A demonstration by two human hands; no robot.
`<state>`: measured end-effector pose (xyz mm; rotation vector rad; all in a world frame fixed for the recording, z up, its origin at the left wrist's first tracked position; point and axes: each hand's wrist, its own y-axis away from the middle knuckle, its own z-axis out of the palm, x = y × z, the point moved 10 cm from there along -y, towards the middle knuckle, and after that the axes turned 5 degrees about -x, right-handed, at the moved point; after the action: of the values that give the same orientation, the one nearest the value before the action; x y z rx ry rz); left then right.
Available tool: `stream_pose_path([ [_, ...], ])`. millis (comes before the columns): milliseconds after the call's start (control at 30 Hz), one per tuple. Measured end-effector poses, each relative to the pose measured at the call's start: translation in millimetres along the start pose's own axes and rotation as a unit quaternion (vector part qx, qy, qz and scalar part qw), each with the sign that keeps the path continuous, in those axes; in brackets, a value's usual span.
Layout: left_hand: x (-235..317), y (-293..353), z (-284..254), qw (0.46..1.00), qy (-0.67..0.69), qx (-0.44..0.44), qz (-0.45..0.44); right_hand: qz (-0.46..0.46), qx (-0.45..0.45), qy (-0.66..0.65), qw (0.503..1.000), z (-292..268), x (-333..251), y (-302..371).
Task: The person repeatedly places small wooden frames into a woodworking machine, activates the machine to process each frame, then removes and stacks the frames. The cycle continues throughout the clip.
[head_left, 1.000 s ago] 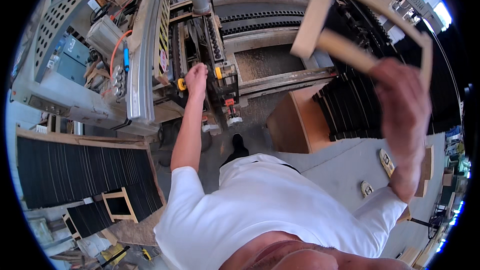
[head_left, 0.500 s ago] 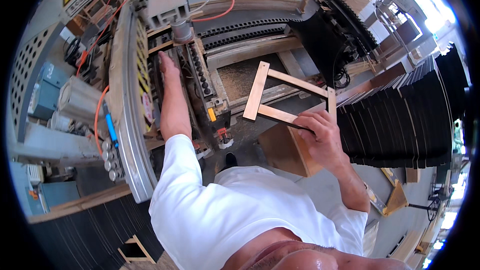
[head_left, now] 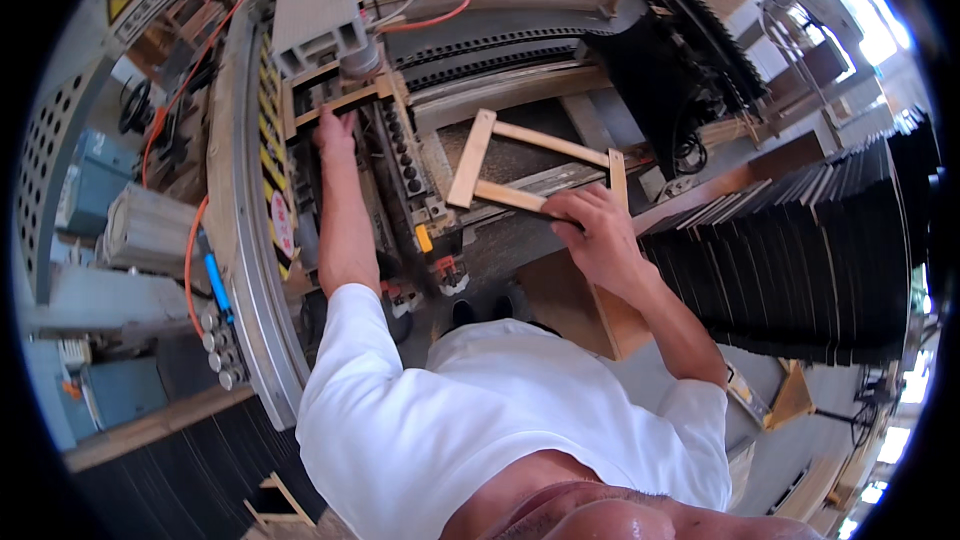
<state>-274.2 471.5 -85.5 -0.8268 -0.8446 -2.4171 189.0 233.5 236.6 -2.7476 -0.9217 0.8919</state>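
- The right hand is closed on a wooden frame, fingers and thumb pinching its near bar toward the right end.
- That frame is held in the air, tilted, in front of the machine and to the right of its row of black knobs (its left bar looks the broadest, its right bar is partly behind the hand).
- The left hand reaches in over the machine, its fingers at the near bar of a second frame; whether they grip the bar or only rest against it, I cannot tell.
- The second frame sits in the machine, just beside a metal cylinder and partly under a thick grey beam.
- A yellow block is on the machine's near end, close to a red part.
- Left of the left arm run a metal rail and an orange hose, with a blue tube near them.
- A wooden box stands below the right forearm.
- Farther right is a black stack (thin pieces, packed side by side).
- At lower left, a third frame shows beside more black pieces.
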Motion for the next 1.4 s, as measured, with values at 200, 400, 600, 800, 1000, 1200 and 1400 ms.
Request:
stream_pose_path([
  [200,-30.3,132.0,-57.9,0.999,0.025,-0.011,-0.032,-0.133,-0.008,-0.006,0.991,70.2,0.1,-72.8],
  [400,-29.8,231.4,-81.1,0.981,0.014,-0.185,-0.049,-0.249,-0.038,-0.033,0.967,177.5,-33.4,-139.7],
  [600,-26.6,248.1,-75.3,0.971,0.089,-0.224,-0.015,-0.266,-0.127,0.01,0.955,247.3,-45.9,-153.1],
  [800,-27.9,250.7,-91.4,0.988,0.088,-0.124,0.022,-0.275,-0.118,0.044,0.953,258.9,-52.0,-171.7],
  [1000,-29.3,355.4,-128.1,0.988,0.031,-0.143,-0.041,-0.243,-0.114,0.055,0.962,284.3,-41.4,-221.8],
  [1200,-7.6,444.5,-196.7,0.984,-0.007,-0.164,-0.065,-0.249,-0.135,0.127,0.951,326.1,-38.9,-257.7],
  [1400,18.1,471.5,-240.8,0.991,-0.009,-0.112,-0.07,-0.252,-0.126,0.26,0.924,332.2,-66.2,-283.0],
])
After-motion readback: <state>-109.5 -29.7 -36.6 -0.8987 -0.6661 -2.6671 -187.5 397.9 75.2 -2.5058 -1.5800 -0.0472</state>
